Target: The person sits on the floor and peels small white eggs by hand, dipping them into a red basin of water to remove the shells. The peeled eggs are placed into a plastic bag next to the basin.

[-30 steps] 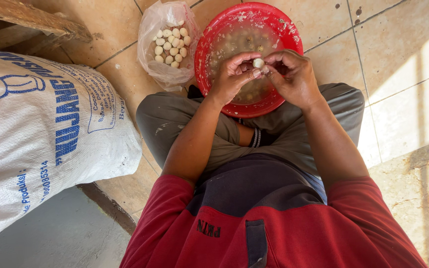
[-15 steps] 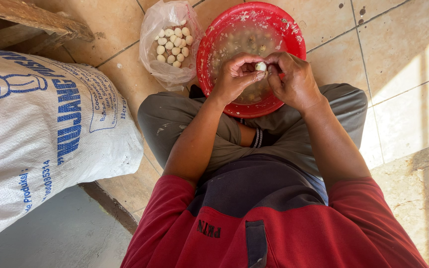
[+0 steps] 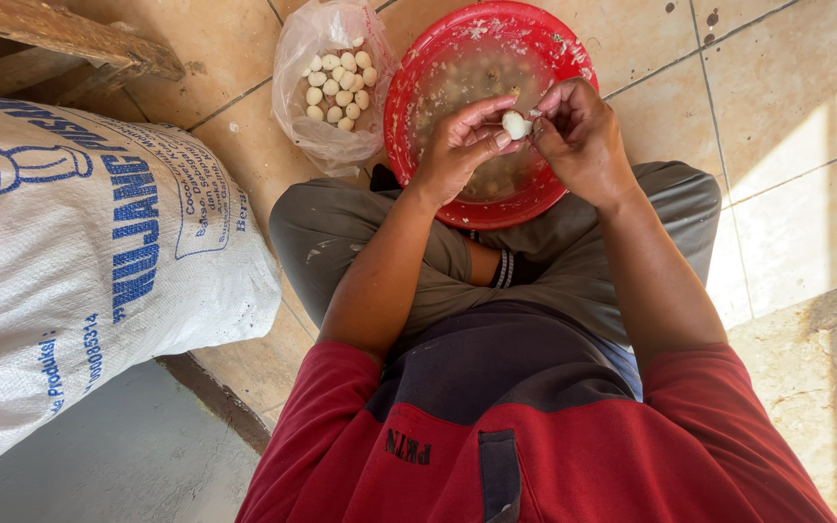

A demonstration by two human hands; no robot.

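A small white egg [image 3: 514, 124] is pinched between the fingertips of both my hands. My left hand [image 3: 457, 148] grips it from the left, and my right hand [image 3: 581, 136] picks at it from the right. Both hands hover over a red plastic bowl [image 3: 414, 73] of cloudy water with shell bits and small eggs in it. The bowl rests on the tiled floor against my crossed legs.
A clear plastic bag [image 3: 333, 89] with several peeled white eggs lies left of the bowl. A large white woven sack [image 3: 79, 261] with blue print fills the left side. A wooden plank [image 3: 60, 34] lies at top left. Beige floor tiles [image 3: 787, 107] extend to the right.
Both hands have stayed together over the bowl, with the fingers shifting slightly around the egg. The view has tilted a little.
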